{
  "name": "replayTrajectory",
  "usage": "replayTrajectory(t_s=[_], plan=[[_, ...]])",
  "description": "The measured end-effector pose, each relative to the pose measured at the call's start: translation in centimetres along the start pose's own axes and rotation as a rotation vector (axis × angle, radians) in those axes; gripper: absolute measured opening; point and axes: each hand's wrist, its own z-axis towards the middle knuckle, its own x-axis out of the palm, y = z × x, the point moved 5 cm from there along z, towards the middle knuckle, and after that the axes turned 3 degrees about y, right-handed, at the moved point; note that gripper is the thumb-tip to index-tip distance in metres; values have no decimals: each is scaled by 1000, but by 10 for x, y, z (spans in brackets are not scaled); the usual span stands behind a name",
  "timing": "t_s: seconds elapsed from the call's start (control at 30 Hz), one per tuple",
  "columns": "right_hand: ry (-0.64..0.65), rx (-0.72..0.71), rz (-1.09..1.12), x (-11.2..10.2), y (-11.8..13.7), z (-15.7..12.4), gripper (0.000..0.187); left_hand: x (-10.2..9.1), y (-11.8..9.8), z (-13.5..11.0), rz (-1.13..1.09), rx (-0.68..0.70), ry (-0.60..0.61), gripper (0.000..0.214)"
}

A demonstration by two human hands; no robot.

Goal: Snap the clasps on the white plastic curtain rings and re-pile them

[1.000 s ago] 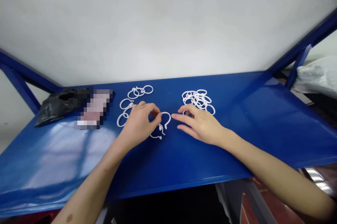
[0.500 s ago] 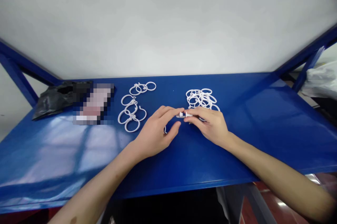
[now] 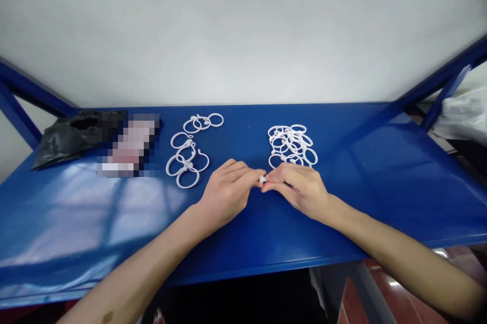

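Observation:
Between my hands, a white plastic curtain ring (image 3: 263,179) shows only as a small white bit; fingers cover the rest. My left hand (image 3: 231,189) pinches it from the left, thumb and forefinger pressed together. From the right, my right hand (image 3: 300,184) grips it between thumb and fingertips. Just beyond the right hand lies a tangled pile of white curtain rings (image 3: 291,144), partly hidden by the knuckles. On the left, more white rings (image 3: 187,178) lie in a loose, overlapping group, each with a small eyelet or clasp.
A black plastic bag (image 3: 64,139) and a pixelated flat object (image 3: 129,144) lie on the left of the blue table (image 3: 361,162). Behind it rises a pale wall (image 3: 243,35). Blue frame bars stand at both sides, with a clear plastic bag (image 3: 466,113) past the right one.
My left thumb and forefinger have closed on the white ring's near end, and the hands have drawn together. The view has shifted slightly.

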Motion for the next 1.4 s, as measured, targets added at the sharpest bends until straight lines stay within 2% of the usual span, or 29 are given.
replayTrajectory(t_s=[0.13, 0.23, 0.33, 0.47, 0.57, 0.67, 0.77, 0.97, 1.1, 1.27, 1.4], plan=[[-50, -71, -49, -2, 1, 1, 4, 0, -4, 4, 59, 61, 2, 22], [-106, -44, -104, -6, -6, 6, 1, -3, -1, 10, 176, 20, 67, 25], [-116, 47, -198, -15, -19, 11, 3, -14, 15, 14, 275, -124, 193, 37], [-128, 162, -320, -37, -40, 11, 4, -30, 40, 9, 181, -295, 406, 45], [-112, 226, -358, -48, -53, 9, 3, -30, 48, 0, 69, -330, 564, 41], [-36, 204, -351, -46, -56, 9, 3, -23, 48, -6, 7, -320, 633, 31], [35, 162, -335, -39, -52, 11, 5, -15, 47, -7, 25, -308, 640, 15], [115, 132, -296, -25, -53, 8, 8, -8, 48, -3, 152, -294, 598, 16], [208, 114, -362, -17, -51, 7, 13, -7, 48, -3, 183, -308, 559, 16], [145, 125, -415, -24, -41, 10, 15, -4, 46, -3, 206, -300, 523, 15], [107, 90, -352, -20, -30, 10, 14, -3, 40, 0, 174, -332, 458, 13]])
